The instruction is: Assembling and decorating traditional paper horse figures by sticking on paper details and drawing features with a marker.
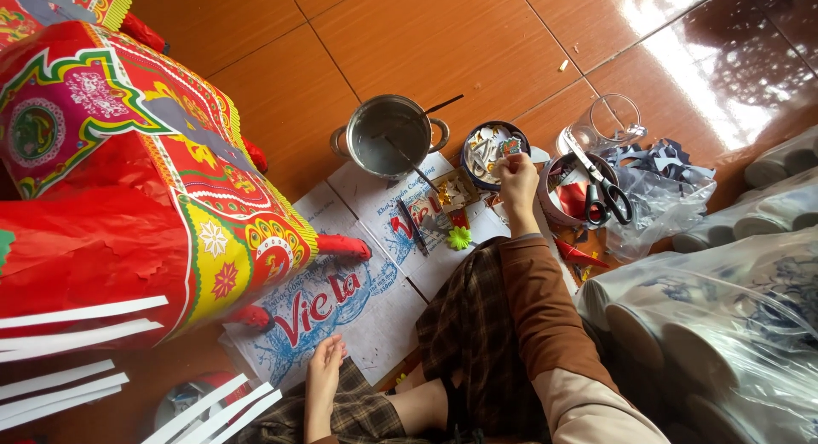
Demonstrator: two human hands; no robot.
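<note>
At the far left stands a large red paper figure (128, 180) decorated with bright green, yellow and pink ornament, with white paper strips (68, 359) hanging at its near edge and small red feet resting on the printed cardboard sheets (358, 299) that lie flat on the brown tiled floor (409, 35). The left hand (324, 371) rests near the bottom of the view on the near edge of those sheets, beside a knee in checked cloth; its fingers lie loosely together and hold nothing. Farther off, at the middle, a steel pot (390, 135) with two handles sits at the far edge of the sheets, with a thin stick leaning in it. On the sheets just near the pot lie small paper cut-outs, among them a green paper flower (459, 238). To the right, the right hand (518, 180), in a brown sleeve, reaches out over a round blue tin (487, 154) full of paper bits, its fingers pinching a small coloured paper piece (511, 146) at the tin's right rim. Just right of it a round container carries black-handled scissors (601, 188) laid across its top, and a clear glass jug (609, 124) lies beyond. At the far right are clear plastic bags (724, 308) of stacked rolls.
</note>
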